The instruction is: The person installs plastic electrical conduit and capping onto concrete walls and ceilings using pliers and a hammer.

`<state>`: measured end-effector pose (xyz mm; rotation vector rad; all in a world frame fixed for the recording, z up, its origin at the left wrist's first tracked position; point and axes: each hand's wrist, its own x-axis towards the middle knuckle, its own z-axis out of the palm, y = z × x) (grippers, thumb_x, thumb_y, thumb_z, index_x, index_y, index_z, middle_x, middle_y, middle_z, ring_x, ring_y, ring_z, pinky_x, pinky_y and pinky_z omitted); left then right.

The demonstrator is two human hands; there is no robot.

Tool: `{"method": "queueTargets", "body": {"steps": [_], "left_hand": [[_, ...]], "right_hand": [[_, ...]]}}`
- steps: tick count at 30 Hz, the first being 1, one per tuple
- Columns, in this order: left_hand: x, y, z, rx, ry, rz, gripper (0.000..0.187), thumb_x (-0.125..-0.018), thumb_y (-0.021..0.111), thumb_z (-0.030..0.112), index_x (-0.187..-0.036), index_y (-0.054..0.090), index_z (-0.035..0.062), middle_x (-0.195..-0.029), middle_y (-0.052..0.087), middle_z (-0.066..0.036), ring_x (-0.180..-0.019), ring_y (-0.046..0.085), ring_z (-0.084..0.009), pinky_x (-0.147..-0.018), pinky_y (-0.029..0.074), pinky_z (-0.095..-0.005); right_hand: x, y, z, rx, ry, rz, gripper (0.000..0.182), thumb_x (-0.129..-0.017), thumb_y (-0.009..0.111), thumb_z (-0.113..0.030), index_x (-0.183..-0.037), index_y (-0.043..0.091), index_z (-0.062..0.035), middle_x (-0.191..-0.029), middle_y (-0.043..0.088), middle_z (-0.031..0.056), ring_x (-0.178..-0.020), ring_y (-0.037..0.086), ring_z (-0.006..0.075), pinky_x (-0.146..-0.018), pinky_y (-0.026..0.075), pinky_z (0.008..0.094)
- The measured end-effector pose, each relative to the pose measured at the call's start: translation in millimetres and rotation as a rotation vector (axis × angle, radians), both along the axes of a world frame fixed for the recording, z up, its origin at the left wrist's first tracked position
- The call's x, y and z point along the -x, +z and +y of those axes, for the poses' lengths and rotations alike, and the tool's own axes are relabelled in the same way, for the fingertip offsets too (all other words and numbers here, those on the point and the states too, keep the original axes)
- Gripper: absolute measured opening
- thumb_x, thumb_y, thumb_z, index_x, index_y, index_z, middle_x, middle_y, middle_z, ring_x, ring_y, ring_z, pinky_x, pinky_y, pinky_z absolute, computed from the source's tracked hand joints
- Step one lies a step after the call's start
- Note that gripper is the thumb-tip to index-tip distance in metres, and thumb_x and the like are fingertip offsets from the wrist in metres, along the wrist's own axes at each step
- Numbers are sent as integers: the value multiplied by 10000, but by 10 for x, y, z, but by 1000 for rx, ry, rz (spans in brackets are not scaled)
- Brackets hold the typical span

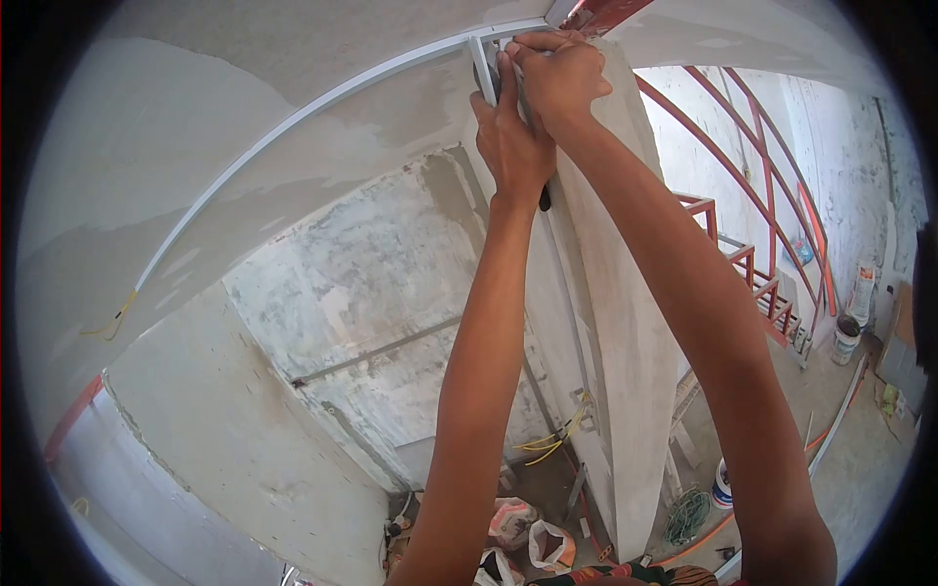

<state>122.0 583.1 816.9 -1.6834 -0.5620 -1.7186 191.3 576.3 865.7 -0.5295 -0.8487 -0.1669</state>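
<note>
Both my arms reach up to the ceiling corner where a curved grey metal channel [293, 122] meets a vertical metal stud [481, 68]. My left hand [513, 146] is closed around a tool whose dark handle end [544, 201] sticks out below the palm, pressed against the stud. Just above it, my right hand [559, 70] is clenched at the stud's top, next to the edge of a plastered wall panel [625, 322]. What the right fingers pinch is hidden.
Far below lie sacks [532, 537], yellow cables [552, 439] and a green coil [689, 513] on the floor. A red steel stair frame [752, 269] rises at right, with buckets [845, 337] near the wall. The rough plastered wall [371, 293] faces me.
</note>
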Motion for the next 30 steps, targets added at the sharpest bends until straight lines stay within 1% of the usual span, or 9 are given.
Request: {"method": "queueTargets", "body": {"steps": [3,6,9,12,18,21,24,27,30], "left_hand": [[7,8,37,-32,-36,12,670,-874,658,261,-1445,426,-1,-943,596,-208,-877,520,-338,-735,456,-409],[-10,-5,-23,23,-16,-6,667,-877,653,253,-1451,420,5,-935,597,-201,-887,523,-339,-741,456,-405],[10,10,31,-39,-26,25,653,-888,637,242,-1455,413,8,-967,610,-208,-898,527,-342,-757,457,-411],[-4,-8,-20,29,-44,2,647,-898,624,241,-1461,403,11,-1019,642,-199,-921,527,-346,-773,457,-421],[22,32,59,-9,-49,55,646,-905,613,277,-1458,407,13,-1124,665,-180,-892,496,-329,-771,451,-418],[23,25,76,0,-60,54,639,-913,599,302,-1455,414,17,-1120,669,-170,-873,480,-321,-772,447,-417],[28,22,103,-27,-50,50,638,-922,585,319,-1462,408,29,-1047,674,-158,-870,478,-319,-775,443,-421],[15,18,72,-10,-61,48,634,-929,576,318,-1468,401,35,-984,666,-146,-868,477,-314,-769,438,-415],[19,18,75,-7,-71,53,630,-934,569,317,-1473,397,42,-938,655,-138,-865,477,-309,-759,434,-404]], "right_hand": [[11,5,-2,-2,-17,16,155,-739,802,-271,-868,802,-185,-1044,707,-12,-1039,617,202,-892,314,484],[-56,13,-25,53,56,-41,153,-739,799,-262,-867,802,-177,-1041,707,-14,-1026,620,197,-878,310,478],[-81,-6,36,8,65,-71,148,-737,794,-247,-865,801,-172,-1034,705,-31,-1011,623,191,-882,304,475],[-86,8,47,7,74,-75,146,-731,791,-234,-862,801,-170,-1029,705,-36,-995,627,190,-886,295,478],[-39,-13,87,-120,-30,-63,151,-737,785,-229,-869,800,-157,-991,706,-3,-963,634,220,-865,299,505],[-52,-29,64,-93,-18,-87,163,-751,782,-251,-884,800,-158,-978,703,17,-955,634,235,-863,305,511],[-52,-19,115,-65,-58,-78,191,-761,783,-284,-901,799,-156,-973,705,47,-957,635,243,-865,310,507],[-76,-15,103,-41,-1,-93,218,-761,787,-314,-913,798,-157,-963,707,64,-955,635,241,-881,299,508],[-10,-44,91,-102,-239,-30,212,-768,773,-266,-917,788,-115,-923,711,91,-899,654,233,-874,385,482]]}}
